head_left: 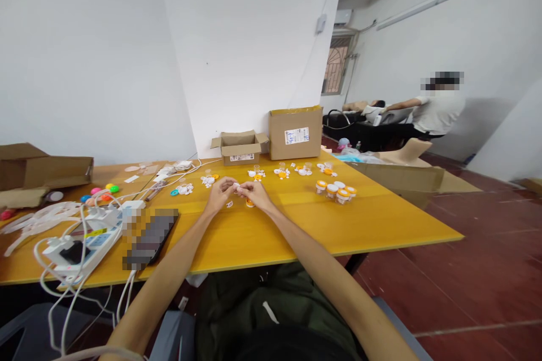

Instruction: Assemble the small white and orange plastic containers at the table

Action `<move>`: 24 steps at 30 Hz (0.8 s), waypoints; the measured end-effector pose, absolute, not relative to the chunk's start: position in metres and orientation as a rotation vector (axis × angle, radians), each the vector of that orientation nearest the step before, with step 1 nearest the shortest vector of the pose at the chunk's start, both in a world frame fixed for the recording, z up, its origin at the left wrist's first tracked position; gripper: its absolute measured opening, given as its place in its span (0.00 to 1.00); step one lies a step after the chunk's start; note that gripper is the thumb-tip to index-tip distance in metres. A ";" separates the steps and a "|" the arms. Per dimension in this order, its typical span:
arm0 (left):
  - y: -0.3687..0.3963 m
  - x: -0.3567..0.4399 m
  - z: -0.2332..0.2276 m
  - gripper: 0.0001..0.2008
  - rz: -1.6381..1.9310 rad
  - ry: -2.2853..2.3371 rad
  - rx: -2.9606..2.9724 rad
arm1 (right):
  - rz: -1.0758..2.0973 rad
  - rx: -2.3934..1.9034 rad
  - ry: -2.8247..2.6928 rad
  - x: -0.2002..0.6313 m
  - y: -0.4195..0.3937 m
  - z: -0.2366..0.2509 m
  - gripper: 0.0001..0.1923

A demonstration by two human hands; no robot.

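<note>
My left hand [222, 193] and my right hand [256, 193] meet above the wooden table [288, 231]. Between their fingertips is a small white plastic part [236, 186], pinched from both sides; its exact kind is too small to make out. Partly behind my right hand, an orange-and-white piece [249, 203] rests on the table. A little white piece [230, 203] lies beneath my left hand. Beyond the hands, several small piles of white and orange plastic parts [281, 172] and clear cups [256, 168] form a row. Several round containers with orange or white tops [342, 194] stand grouped at the right.
Two cardboard boxes, one open [240, 149] and one larger [295, 134], stand at the table's back. On the left are a power strip [95, 242] with tangled cables, a phone [152, 237], coloured balls [104, 192] and another carton [59, 172]. A person [440, 110] sits far right.
</note>
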State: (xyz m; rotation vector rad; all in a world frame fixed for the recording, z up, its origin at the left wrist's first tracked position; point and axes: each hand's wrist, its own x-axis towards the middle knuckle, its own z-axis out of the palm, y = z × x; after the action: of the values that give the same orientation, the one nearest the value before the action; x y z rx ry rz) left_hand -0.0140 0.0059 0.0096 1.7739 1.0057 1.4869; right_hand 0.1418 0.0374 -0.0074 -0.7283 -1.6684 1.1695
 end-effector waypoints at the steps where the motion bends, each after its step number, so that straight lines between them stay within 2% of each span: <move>1: 0.006 -0.014 0.010 0.14 1.481 1.007 1.770 | 1.167 -0.734 -1.669 0.142 0.037 -0.007 0.10; 24: 0.008 -0.017 0.011 0.17 1.448 1.033 1.640 | 1.053 -0.716 -1.759 0.143 0.035 -0.007 0.07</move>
State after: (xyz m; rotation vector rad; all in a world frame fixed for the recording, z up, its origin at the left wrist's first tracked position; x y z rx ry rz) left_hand -0.0169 0.0076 0.0110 1.6402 1.0331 1.4477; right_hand 0.1434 0.0348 -0.0069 -0.7156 -1.7589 1.0532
